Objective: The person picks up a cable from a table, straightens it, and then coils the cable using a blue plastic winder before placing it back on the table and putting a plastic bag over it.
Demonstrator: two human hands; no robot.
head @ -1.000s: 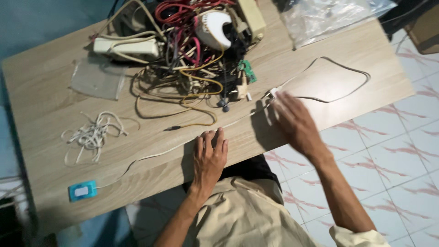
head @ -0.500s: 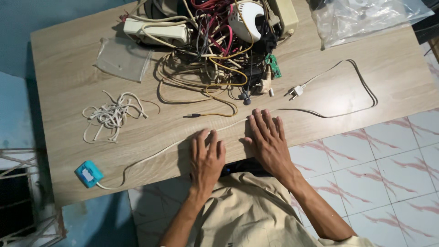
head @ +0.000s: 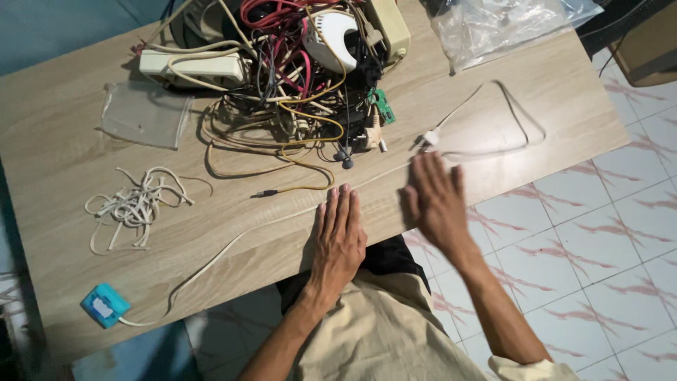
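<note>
Your left hand [head: 338, 236] lies flat on the wooden table [head: 578, 106], palm down, fingers straight and close together, pressing the long white cable [head: 233, 238] against the board near the front edge. Nothing is gripped there; it pins the cable, it does not clutch it. Your right hand [head: 436, 201] is open too, fingers spread and blurred, hovering just over the same cable a little further along; whether it touches the cord I cannot tell, but it holds nothing.

That cable runs the whole width of the table. At your left it ends in a small blue box [head: 104, 305] near the corner. To your right it passes your hands, loops out wide and comes back to a white two-pin plug [head: 430, 137], just beyond your right fingertips.

Behind the cord sits the crowd: a tangled heap of wires [head: 282, 99], red, yellow and black, with a white power strip [head: 190, 67] at its left and a white rounded casing [head: 331, 39] on top. A yellow lead with a jack [head: 293, 190] strays closest, just ahead of your left fingers. A bundle of short white cord pieces [head: 134, 204] lies well apart on the left, a small clear bag [head: 144, 123] beyond it, and a large clear plastic bag [head: 508, 25] at the far right.
</note>
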